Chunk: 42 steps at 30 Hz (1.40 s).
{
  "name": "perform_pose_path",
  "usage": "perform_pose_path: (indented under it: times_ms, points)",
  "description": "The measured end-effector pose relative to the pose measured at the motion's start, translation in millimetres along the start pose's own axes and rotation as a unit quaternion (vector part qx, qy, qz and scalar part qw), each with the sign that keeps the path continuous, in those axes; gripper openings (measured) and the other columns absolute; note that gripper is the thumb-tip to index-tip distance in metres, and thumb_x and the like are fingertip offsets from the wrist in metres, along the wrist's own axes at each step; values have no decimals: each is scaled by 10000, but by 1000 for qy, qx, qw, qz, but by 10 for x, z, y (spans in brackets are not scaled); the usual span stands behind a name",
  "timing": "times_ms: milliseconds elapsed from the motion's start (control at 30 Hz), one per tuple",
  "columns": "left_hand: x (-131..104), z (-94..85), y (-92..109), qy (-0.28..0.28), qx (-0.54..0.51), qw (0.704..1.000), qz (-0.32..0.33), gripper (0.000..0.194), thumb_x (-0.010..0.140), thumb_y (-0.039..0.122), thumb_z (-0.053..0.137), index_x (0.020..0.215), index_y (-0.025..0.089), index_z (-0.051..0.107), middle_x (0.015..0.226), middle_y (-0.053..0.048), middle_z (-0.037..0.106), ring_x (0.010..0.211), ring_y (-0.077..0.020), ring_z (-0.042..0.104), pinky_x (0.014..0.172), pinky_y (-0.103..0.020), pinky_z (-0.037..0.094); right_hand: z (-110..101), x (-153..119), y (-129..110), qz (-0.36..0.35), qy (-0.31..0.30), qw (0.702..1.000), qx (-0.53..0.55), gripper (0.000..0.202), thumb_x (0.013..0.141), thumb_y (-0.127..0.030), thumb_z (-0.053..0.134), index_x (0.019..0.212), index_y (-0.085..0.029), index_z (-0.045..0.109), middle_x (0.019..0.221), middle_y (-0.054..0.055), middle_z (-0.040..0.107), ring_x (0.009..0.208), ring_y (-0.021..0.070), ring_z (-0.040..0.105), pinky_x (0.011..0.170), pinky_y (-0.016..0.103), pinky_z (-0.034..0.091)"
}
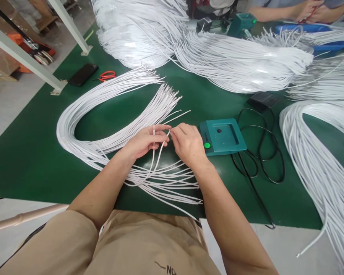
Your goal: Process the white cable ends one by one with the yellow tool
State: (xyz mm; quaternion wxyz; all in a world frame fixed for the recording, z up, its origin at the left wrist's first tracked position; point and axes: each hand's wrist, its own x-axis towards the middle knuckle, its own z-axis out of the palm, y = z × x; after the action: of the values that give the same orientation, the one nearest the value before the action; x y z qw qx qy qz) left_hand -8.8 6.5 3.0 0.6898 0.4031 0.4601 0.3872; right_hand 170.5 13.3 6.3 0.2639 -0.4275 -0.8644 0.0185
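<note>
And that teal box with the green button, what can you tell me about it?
The teal box is low and squarish, seemingly plastic or painted metal. Its top has a shallow recessed panel and a small dark round spot; the bright green button sits at the near left corner. It lies flat on the green tabletop, beside the right hand; whether they touch is unclear.

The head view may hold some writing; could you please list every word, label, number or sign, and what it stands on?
"NO", on the beige shirt, close to the bottom edge of the picture.
Any marking on the teal device: too small to read.
No other text is legible.
</note>
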Motion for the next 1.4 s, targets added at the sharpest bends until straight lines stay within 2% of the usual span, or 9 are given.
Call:
perform_pose_path:
  times_ms: [100, 300, 567, 733, 867, 967, 1100, 1300, 1400]
  points:
    - [22, 1, -34, 49, 106, 993, 31, 483, 686, 237, 742, 1143, 162, 608, 747, -24, 660, 674, -134, 661, 399, -166, 278, -91, 18, 107, 27, -29, 996, -77, 204, 898, -176, 480, 1061, -157, 601, 1008, 100, 659, 957, 257, 528, 966, 414, 309]
    - [18, 52, -78, 66, 232, 970, 36, 499, 722, 294, 706, 1186, 174, 568, 817, -49, 695, 742, -182, 698, 408, -157, 345, -209, 64, 226, 37, -154, 980, -123, 205, 844, -80, 470, 964, -152, 619, 833, 66, 696, 862, 231, 584, 1067, 428, 227]
    - [35, 48, -122, 58, 247, 966, 47, 496, 725, 296, 702, 1182, 155, 571, 805, -58, 711, 723, -183, 695, 455, -187, 408, -199, 59, 267, -3, -178, 977, -120, 229, 834, -88, 488, 950, -131, 681, 841, 93, 692, 854, 232, 573, 1039, 382, 293]
    - [55, 55, -183, 76, 299, 947, 86, 447, 716, 256, 693, 1144, 155, 618, 768, -33, 728, 721, -169, 696, 729, -292, 521, -159, 84, 305, 2, -172, 979, -114, 230, 831, -106, 506, 903, -136, 722, 769, 96, 694, 806, 226, 564, 1031, 377, 327]
    - [52, 91, -207, 92, 339, 931, 98, 431, 716, 270, 689, 1133, 171, 640, 761, -16, 737, 743, -174, 696, 783, -312, 518, -197, 76, 281, 11, -178, 977, -114, 218, 847, -154, 529, 922, -145, 734, 785, 93, 707, 838, 230, 588, 1066, 402, 315]
    - [53, 94, -210, 89, 323, 938, 86, 459, 714, 288, 696, 1151, 166, 633, 761, -22, 739, 684, -165, 682, 733, -306, 525, -237, 12, 288, 31, -130, 985, -112, 247, 874, -219, 542, 1060, -160, 693, 998, 102, 717, 1052, 265, 572, 1125, 512, 209]
    - [57, 59, -198, 62, 276, 957, 58, 492, 720, 316, 700, 1180, 157, 620, 788, -51, 739, 670, -171, 679, 634, -284, 522, -211, -102, 362, 127, -16, 975, -181, 378, 926, -258, 475, 1272, -125, 550, 1340, 181, 547, 1316, 340, 391, 1097, 649, 141]
    - [26, -7, -101, 53, 255, 964, 45, 502, 707, 299, 712, 1175, 148, 612, 763, -48, 711, 715, -183, 681, 600, -258, 499, -192, -110, 377, 136, 5, 976, -172, 362, 925, -231, 467, 1259, -114, 542, 1330, 191, 540, 1294, 335, 415, 1088, 629, 198]
    - [20, -41, -67, 47, 229, 971, 47, 547, 698, 293, 725, 1208, 150, 587, 746, -25, 682, 701, -162, 659, 609, -248, 480, -243, -69, 186, 66, 11, 995, -71, 269, 933, -231, 455, 1121, -143, 626, 1205, 141, 631, 1142, 272, 527, 1032, 493, 343]
